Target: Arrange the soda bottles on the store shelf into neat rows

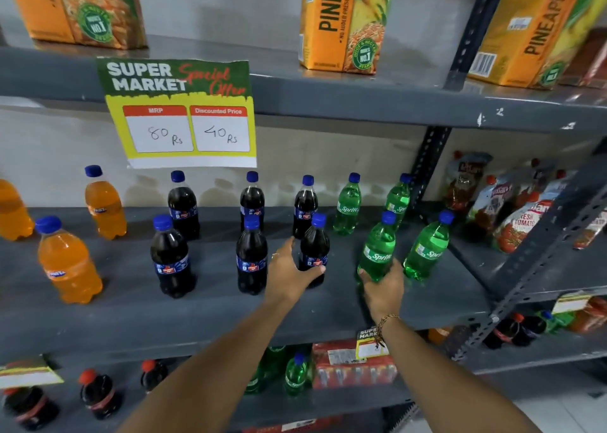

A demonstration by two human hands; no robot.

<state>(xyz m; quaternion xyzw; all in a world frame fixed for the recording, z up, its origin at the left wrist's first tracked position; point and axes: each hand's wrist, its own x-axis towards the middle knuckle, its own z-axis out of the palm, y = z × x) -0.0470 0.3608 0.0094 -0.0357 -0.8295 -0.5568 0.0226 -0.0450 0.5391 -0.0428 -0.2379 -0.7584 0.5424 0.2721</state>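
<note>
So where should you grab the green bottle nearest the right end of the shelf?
Grab that green bottle around its lower body, below the label, coming from the front. It stands upright at the shelf front with open space before it, and its body looks round enough for fingers to wrap.

Upright blue-capped soda bottles across mid-frame shelf: orange bottles left, dark cola bottles centre, green Sprite bottles right.

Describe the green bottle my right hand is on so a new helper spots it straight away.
Find the grey middle shelf under the yellow price sign. At its right end stand four green Sprite bottles; yours is the front left bottle. Only it has the right hand wrapped around its base.
</note>
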